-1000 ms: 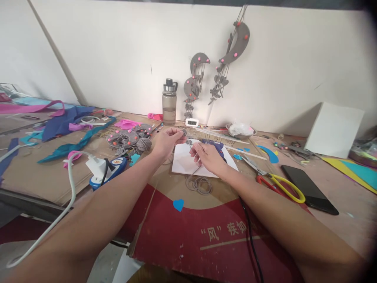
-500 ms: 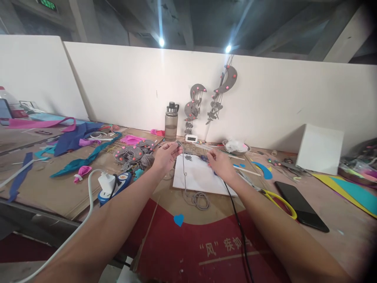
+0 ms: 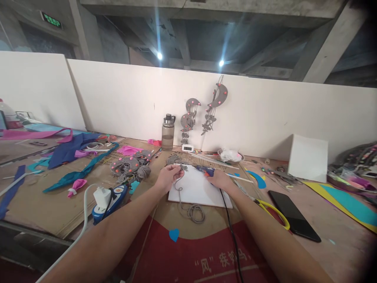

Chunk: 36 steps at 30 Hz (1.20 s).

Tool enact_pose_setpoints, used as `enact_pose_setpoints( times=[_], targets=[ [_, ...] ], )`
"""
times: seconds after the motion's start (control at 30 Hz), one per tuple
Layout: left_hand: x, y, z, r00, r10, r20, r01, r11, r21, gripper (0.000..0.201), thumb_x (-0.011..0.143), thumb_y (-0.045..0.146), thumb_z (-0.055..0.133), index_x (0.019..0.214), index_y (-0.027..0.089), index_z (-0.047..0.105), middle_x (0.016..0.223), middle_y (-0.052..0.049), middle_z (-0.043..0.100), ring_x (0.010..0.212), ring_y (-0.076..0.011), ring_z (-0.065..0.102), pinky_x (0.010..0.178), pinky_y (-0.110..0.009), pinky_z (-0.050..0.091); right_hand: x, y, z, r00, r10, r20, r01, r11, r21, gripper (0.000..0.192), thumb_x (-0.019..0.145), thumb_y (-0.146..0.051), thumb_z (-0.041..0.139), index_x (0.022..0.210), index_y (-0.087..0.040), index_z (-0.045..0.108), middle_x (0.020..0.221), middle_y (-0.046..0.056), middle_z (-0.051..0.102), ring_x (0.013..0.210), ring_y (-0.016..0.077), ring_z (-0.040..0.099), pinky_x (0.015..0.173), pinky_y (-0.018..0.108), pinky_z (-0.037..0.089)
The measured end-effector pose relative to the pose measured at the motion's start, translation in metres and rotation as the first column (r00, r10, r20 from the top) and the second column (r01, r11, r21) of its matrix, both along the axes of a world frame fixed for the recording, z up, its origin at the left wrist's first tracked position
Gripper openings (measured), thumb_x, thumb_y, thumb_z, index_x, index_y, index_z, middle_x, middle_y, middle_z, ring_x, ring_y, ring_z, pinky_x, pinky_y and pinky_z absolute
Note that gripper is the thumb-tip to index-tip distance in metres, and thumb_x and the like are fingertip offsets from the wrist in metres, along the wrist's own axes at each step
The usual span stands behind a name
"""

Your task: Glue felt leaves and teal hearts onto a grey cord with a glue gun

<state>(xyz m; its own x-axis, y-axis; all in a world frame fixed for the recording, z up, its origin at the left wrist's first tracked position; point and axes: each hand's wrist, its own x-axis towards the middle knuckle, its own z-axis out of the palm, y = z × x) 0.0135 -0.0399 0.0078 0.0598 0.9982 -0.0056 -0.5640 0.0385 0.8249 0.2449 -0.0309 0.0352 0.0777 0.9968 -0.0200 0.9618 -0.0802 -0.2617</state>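
Note:
My left hand (image 3: 168, 176) pinches the end of a grey cord (image 3: 188, 207) that runs down over a white sheet (image 3: 198, 192) and coils on the cardboard. A small grey cut-out hangs at my left fingertips. My right hand (image 3: 218, 179) rests on a blue glue gun (image 3: 204, 169) lying at the sheet's far edge, fingers wrapped over its handle. The gun's black cable (image 3: 230, 228) trails back along my right forearm.
A pile of grey felt pieces with pink dots (image 3: 129, 165), a water bottle (image 3: 167, 132), yellow-handled scissors (image 3: 272, 210), a black phone (image 3: 293, 216), a white box (image 3: 308, 158), a blue heart (image 3: 174, 234), a white charger (image 3: 101, 195) and coloured foam strips (image 3: 79, 169) lie around. Grey moon decorations (image 3: 217, 98) hang on the wall.
My right hand let go of the cord and moved right to the glue gun. My left hand lowered slightly, still holding the cord. The camera tilted upward.

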Motion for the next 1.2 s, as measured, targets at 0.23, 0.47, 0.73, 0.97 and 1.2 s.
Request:
enact_pose_setpoints(
  times=[0.23,0.47,0.73,0.97,1.2],
  targets=[
    [0.001,0.005,-0.008,0.999,0.036,-0.039,-0.038,0.998,-0.045,0.013,0.069,0.010,0.075,0.067,0.012,0.062,0.063,-0.006,0.066,0.056,-0.0119,0.063,0.059,-0.022,0.055,-0.002,0.004,-0.002,0.972,-0.116,-0.205,0.150,0.977,0.155,0.034,0.080,-0.038,0.050,0.099,-0.012,0.062,0.099,0.018,0.069,0.093,0.0279,0.065,0.074,0.033,0.048],
    [-0.006,0.006,-0.002,0.998,0.054,0.021,-0.053,0.998,-0.015,0.012,0.071,0.013,0.074,0.068,0.011,0.062,0.066,-0.007,0.066,0.062,-0.0119,0.064,0.066,-0.023,0.055,-0.027,-0.009,-0.014,0.814,0.188,-0.549,0.054,0.917,0.394,0.029,0.078,-0.028,0.043,0.106,-0.020,0.044,0.099,0.007,0.062,0.085,0.0204,0.063,0.075,0.033,0.051],
    [-0.016,0.009,0.009,0.991,0.128,0.042,-0.126,0.991,-0.036,0.011,0.070,0.016,0.073,0.073,0.011,0.063,0.071,-0.006,0.067,0.068,-0.0121,0.066,0.064,-0.022,0.053,-0.045,-0.023,-0.020,0.312,0.498,-0.809,-0.127,0.866,0.484,0.035,0.080,-0.024,0.051,0.112,-0.024,0.035,0.108,0.004,0.057,0.072,0.0124,0.059,0.062,0.031,0.054],
    [-0.016,0.008,0.009,0.987,0.163,0.002,-0.162,0.986,-0.047,0.021,0.063,0.024,0.078,0.075,0.013,0.064,0.069,-0.001,0.064,0.060,-0.0072,0.059,0.053,-0.018,0.045,-0.044,-0.034,-0.019,0.563,0.543,-0.623,-0.247,0.830,0.500,0.026,0.088,-0.029,0.048,0.112,-0.022,0.042,0.100,0.005,0.063,0.064,0.0122,0.055,0.066,0.032,0.050],
    [-0.013,0.006,0.010,0.984,0.172,-0.041,-0.174,0.984,-0.049,0.029,0.057,0.029,0.081,0.073,0.013,0.064,0.064,0.002,0.058,0.059,-0.0068,0.055,0.052,-0.018,0.041,-0.042,-0.037,-0.016,0.722,0.556,-0.411,-0.285,0.781,0.556,0.025,0.091,-0.037,0.044,0.108,-0.019,0.045,0.101,0.011,0.063,0.089,0.0221,0.060,0.082,0.039,0.047]
  ],
)
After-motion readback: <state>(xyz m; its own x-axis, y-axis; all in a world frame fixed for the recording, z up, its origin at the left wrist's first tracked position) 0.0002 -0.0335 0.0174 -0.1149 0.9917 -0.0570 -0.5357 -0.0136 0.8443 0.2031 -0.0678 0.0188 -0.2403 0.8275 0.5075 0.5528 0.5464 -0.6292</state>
